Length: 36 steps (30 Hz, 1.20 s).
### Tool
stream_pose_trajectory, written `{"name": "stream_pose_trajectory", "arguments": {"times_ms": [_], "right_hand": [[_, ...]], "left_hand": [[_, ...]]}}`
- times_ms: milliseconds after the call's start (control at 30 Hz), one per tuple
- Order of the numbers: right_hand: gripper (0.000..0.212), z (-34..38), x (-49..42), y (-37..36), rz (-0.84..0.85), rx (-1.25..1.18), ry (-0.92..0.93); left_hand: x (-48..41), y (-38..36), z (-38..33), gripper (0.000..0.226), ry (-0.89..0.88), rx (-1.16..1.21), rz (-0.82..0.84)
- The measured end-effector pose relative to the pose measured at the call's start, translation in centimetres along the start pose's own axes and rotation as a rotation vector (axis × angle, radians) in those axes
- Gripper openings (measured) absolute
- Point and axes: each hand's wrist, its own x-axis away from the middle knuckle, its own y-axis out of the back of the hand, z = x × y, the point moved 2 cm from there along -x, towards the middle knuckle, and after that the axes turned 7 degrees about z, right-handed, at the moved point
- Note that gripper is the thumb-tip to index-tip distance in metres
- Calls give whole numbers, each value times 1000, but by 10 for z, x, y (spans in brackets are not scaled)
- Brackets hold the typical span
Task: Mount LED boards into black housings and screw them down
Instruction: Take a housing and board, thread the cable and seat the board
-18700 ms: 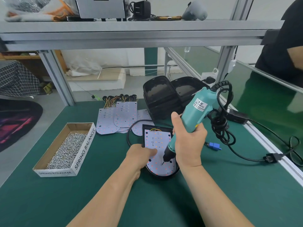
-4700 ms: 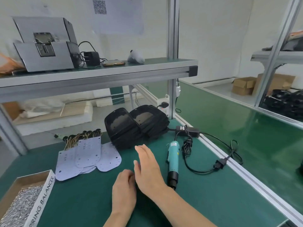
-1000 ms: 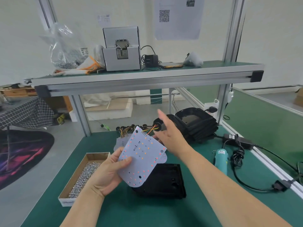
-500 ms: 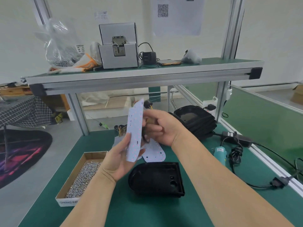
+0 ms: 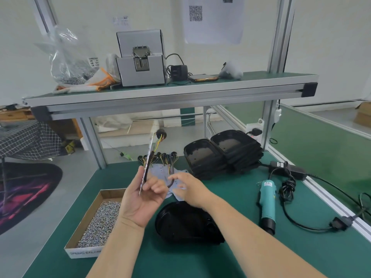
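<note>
Grey machine [image 5: 140,61] and phone [image 5: 202,77] sit on shelf [image 5: 261,78].

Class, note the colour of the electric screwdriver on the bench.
The electric screwdriver is teal with a black tip, seen in the head view.

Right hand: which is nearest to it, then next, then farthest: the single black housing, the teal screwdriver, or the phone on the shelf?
From the right hand:
1. Black housing, just below it on the table.
2. Teal electric screwdriver, lying to its right.
3. Phone, up on the shelf behind.

QR code [image 5: 195,13] on wall sheet [image 5: 214,27]
</note>
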Motion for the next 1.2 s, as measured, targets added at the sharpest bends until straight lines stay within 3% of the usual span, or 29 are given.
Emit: {"name": "stream_pose_trajectory", "arguments": {"times_ms": [133, 267, 367, 433, 467, 567, 633, 767, 833, 900, 1033, 1200], "right_hand": [[10, 1, -14, -6, -74, 13, -111], [19, 13, -21, 5, -266, -100, -61], [19, 17, -22, 11, -231, -19, 19], [19, 22, -22, 14, -220, 44, 68], [19, 23, -21, 15, -238, 77, 102], [21, 30, -11, 18, -357, 241, 251], [25, 38, -1, 18, -405, 453, 352], [34, 58, 8, 28, -365, 850, 487], [37, 64, 11, 47, -480, 881, 477], [23, 64, 14, 70, -602, 818, 388], [2, 46, 14, 105, -710, 674, 209], [28, 15, 30, 143, -660, 704, -19]], "left_hand": [[5, 9, 13, 50, 3, 99, -18], [2, 14, 16, 53, -103, 228, -122], [-1, 22, 14, 46, -87, 263, -223], [-2, 26, 12, 27, -65, 266, -238], [-2, 27, 11, 23, -62, 275, -227], [0, 40, 6, 43, -3, 298, -145], [4, 43, 2, 52, 93, 195, -51], [10, 29, -5, 32, 370, -145, 167], [10, 21, -9, 36, 456, -254, 214], [10, 18, -13, 37, 479, -277, 226], [10, 29, -17, 37, 406, -315, 103], [18, 46, -19, 29, 333, -283, 61]]}}
